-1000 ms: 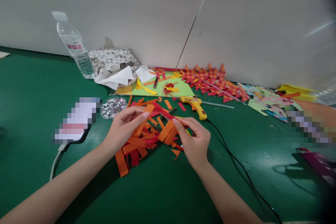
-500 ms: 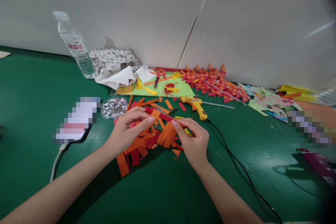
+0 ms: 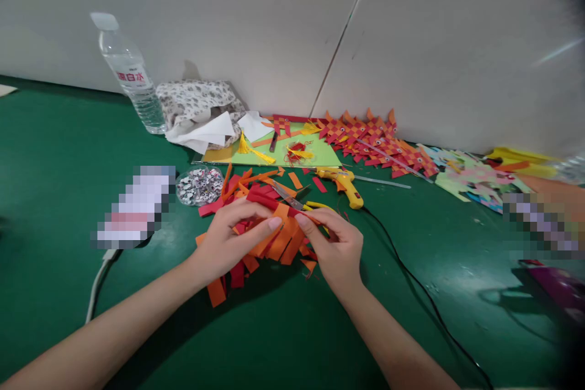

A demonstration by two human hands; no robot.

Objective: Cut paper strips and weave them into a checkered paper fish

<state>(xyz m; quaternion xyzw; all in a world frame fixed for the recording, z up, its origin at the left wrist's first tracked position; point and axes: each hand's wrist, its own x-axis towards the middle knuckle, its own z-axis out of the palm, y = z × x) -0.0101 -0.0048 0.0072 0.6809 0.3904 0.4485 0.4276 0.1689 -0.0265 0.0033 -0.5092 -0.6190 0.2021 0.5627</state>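
Observation:
A heap of orange and red paper strips (image 3: 256,237) lies on the green table (image 3: 55,152). My left hand (image 3: 231,241) and my right hand (image 3: 331,244) meet above the heap, fingertips close together. Both pinch the same red paper strip (image 3: 265,202), the left hand near its middle, the right hand at its right end. Scissors with yellow handles (image 3: 297,202) lie just behind the hands, partly under the strips.
Behind the heap: a dish of googly eyes (image 3: 199,186), a yellow glue gun (image 3: 343,186) with a black cord running right, a light green sheet (image 3: 283,152) with tassels, woven red-orange paper fish (image 3: 375,140), a water bottle (image 3: 130,76), a patterned pouch (image 3: 196,103).
My left hand has slid to the right along the red strip toward my right hand, and both have dropped slightly closer to the heap.

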